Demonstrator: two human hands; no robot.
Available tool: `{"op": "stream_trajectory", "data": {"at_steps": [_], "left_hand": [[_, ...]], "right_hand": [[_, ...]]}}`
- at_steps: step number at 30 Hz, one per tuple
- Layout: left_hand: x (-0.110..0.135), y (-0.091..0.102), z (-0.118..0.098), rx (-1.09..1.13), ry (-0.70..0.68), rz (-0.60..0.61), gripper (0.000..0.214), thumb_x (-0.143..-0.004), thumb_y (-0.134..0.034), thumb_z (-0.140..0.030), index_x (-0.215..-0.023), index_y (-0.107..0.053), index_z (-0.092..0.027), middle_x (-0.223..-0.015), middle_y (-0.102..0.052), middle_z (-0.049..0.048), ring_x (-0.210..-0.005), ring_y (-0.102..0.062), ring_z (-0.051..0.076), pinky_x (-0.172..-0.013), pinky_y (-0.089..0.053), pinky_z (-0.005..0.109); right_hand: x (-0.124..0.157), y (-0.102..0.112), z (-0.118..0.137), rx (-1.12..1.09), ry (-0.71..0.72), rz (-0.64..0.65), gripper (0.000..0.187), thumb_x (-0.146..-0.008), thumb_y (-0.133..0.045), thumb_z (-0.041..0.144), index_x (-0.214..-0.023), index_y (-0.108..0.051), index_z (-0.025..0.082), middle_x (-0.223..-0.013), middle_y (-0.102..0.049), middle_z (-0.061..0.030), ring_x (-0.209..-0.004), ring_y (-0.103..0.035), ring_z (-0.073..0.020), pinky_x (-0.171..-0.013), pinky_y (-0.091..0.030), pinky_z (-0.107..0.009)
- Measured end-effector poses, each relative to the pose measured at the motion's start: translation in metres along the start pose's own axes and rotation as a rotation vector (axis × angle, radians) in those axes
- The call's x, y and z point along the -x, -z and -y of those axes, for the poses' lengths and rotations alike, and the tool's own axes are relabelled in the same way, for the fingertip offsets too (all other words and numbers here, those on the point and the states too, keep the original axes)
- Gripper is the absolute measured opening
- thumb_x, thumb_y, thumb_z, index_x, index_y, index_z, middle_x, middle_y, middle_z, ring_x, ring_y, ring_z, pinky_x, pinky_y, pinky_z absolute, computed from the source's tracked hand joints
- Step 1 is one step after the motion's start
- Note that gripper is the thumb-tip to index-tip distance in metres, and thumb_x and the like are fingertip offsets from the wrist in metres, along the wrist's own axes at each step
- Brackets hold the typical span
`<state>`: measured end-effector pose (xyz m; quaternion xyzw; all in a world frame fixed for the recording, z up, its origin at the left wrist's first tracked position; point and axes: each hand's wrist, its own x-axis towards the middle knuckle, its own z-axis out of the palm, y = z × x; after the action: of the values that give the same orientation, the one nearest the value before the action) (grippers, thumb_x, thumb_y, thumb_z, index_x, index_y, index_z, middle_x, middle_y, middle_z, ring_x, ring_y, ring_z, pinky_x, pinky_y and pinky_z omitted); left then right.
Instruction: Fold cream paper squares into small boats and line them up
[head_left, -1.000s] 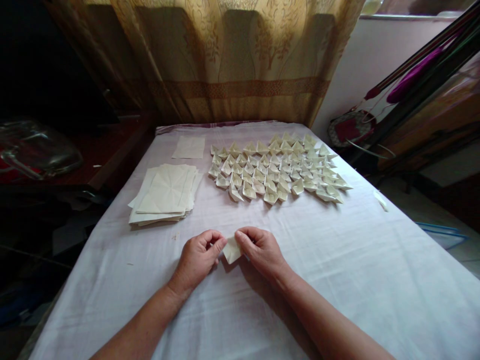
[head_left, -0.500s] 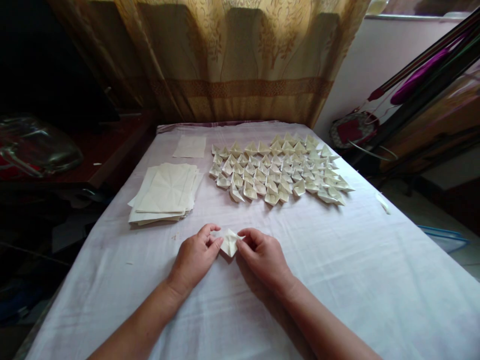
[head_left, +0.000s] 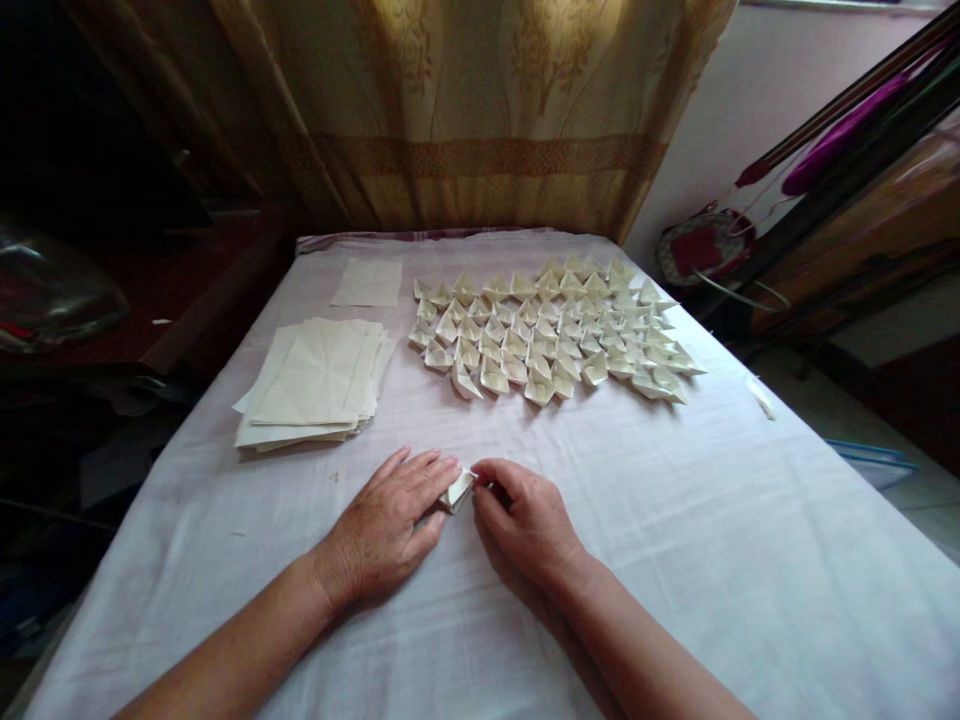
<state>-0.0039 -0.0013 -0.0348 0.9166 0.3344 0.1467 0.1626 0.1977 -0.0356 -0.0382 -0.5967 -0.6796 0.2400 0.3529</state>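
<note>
A small folded paper piece point(head_left: 459, 488), cream white with raised edges, is between my two hands near the front middle of the table. My left hand point(head_left: 394, 515) lies over its left side with fingers stretched out flat, the fingertips touching its top and the thumb low beside it. At the right corner, my right hand point(head_left: 525, 510) pinches the paper between thumb and curled index finger. Part of the piece is hidden under the left fingers.
Many folded paper boat shapes point(head_left: 529, 340) stand in rows at the back right. A stack of creased paper sheets point(head_left: 315, 375) lies left, with a single sheet point(head_left: 367, 283) behind it. The white tablecloth point(head_left: 675, 560) covers the table; a curtain point(head_left: 465, 120) hangs behind.
My left hand has gone from a thumb-and-finger pinch to lying flat over the paper. The paper looks narrower and tilted. My right hand stays at its right corner. The view has shifted slightly.
</note>
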Motion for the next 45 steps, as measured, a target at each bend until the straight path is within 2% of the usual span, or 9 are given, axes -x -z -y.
{"op": "stream_trajectory", "data": {"at_steps": [3, 8, 12, 17, 20, 25, 30, 37, 45], "left_hand": [[0.0, -0.003, 0.0, -0.038, 0.0, -0.037, 0.051, -0.095, -0.054, -0.025, -0.144, -0.046, -0.023, -0.142, -0.058, 0.0062, -0.134, -0.049, 0.024, -0.117, -0.031, 0.051], [-0.003, -0.009, 0.0, -0.056, -0.024, -0.111, 0.039, -0.101, -0.045, -0.026, -0.139, -0.053, -0.029, -0.136, -0.064, 0.0036, -0.129, -0.055, 0.023, -0.112, -0.039, 0.05], [-0.004, -0.007, 0.002, -0.022, -0.022, -0.099, 0.039, -0.102, -0.043, -0.026, -0.139, -0.054, -0.03, -0.134, -0.065, 0.003, -0.129, -0.056, 0.023, -0.111, -0.04, 0.051], [-0.002, -0.007, 0.003, -0.038, -0.025, -0.069, 0.039, -0.102, -0.043, -0.025, -0.139, -0.053, -0.03, -0.137, -0.063, 0.0024, -0.131, -0.054, 0.023, -0.112, -0.039, 0.051], [0.0, -0.008, 0.002, -0.082, -0.036, -0.049, 0.042, -0.101, -0.045, -0.026, -0.142, -0.05, -0.029, -0.141, -0.06, 0.0023, -0.134, -0.05, 0.023, -0.114, -0.036, 0.051], [0.003, -0.01, 0.0, -0.161, -0.048, -0.05, 0.045, -0.099, -0.048, -0.029, -0.144, -0.046, -0.027, -0.145, -0.055, 0.0026, -0.137, -0.047, 0.023, -0.116, -0.032, 0.049], [0.004, -0.011, -0.002, -0.222, -0.055, -0.046, 0.049, -0.098, -0.051, -0.029, -0.146, -0.043, -0.026, -0.147, -0.053, 0.0032, -0.138, -0.045, 0.023, -0.118, -0.027, 0.047], [0.009, -0.007, -0.001, -0.213, -0.098, -0.032, 0.039, -0.098, -0.048, -0.025, -0.137, -0.05, -0.026, -0.151, -0.048, 0.0041, -0.143, -0.037, 0.023, -0.12, -0.022, 0.047], [0.009, -0.002, 0.002, -0.212, -0.109, 0.052, 0.038, -0.095, -0.054, -0.032, -0.132, -0.055, -0.028, -0.154, -0.045, 0.0032, -0.144, -0.035, 0.022, -0.122, -0.017, 0.045]], "right_hand": [[0.001, -0.003, 0.002, 0.04, -0.037, -0.039, 0.015, -0.083, -0.056, 0.015, -0.093, -0.067, 0.019, -0.077, -0.069, -0.0013, -0.066, -0.062, -0.0145, -0.065, -0.043, -0.024], [-0.001, -0.008, 0.008, 0.176, -0.059, -0.046, 0.014, -0.082, -0.058, 0.013, -0.091, -0.066, 0.019, -0.08, -0.067, -0.0021, -0.071, -0.061, -0.0158, -0.068, -0.041, -0.025], [-0.001, -0.007, 0.013, 0.285, -0.073, -0.053, 0.01, -0.082, -0.06, 0.012, -0.084, -0.066, 0.02, -0.08, -0.066, -0.0017, -0.074, -0.06, -0.0169, -0.067, -0.038, -0.025], [-0.001, -0.008, 0.012, 0.295, -0.055, -0.077, 0.012, -0.082, -0.06, 0.011, -0.077, -0.064, 0.02, -0.076, -0.064, -0.0011, -0.076, -0.06, -0.017, -0.068, -0.038, -0.026], [0.0, -0.007, 0.005, 0.246, -0.009, -0.07, 0.012, -0.084, -0.059, 0.012, -0.079, -0.065, 0.02, -0.076, -0.064, -0.0013, -0.075, -0.06, -0.0168, -0.068, -0.04, -0.025], [0.005, -0.002, -0.008, 0.125, 0.166, -0.059, 0.019, -0.092, -0.052, 0.012, -0.096, -0.068, 0.021, -0.087, -0.067, -0.004, -0.08, -0.062, -0.0162, -0.074, -0.046, -0.025], [0.009, 0.003, -0.006, 0.293, 0.269, -0.039, 0.019, -0.095, -0.052, 0.014, -0.099, -0.069, 0.02, -0.093, -0.067, -0.0065, -0.082, -0.06, -0.0184, -0.075, -0.049, -0.027], [0.009, 0.005, -0.004, 0.446, 0.315, -0.016, 0.016, -0.093, -0.056, 0.014, -0.102, -0.068, 0.02, -0.094, -0.067, -0.0065, -0.079, -0.058, -0.0187, -0.071, -0.048, -0.028], [0.01, 0.004, -0.005, 0.51, 0.319, 0.013, 0.016, -0.092, -0.057, 0.013, -0.103, -0.067, 0.019, -0.094, -0.066, -0.0066, -0.081, -0.057, -0.0187, -0.073, -0.046, -0.027]]}}
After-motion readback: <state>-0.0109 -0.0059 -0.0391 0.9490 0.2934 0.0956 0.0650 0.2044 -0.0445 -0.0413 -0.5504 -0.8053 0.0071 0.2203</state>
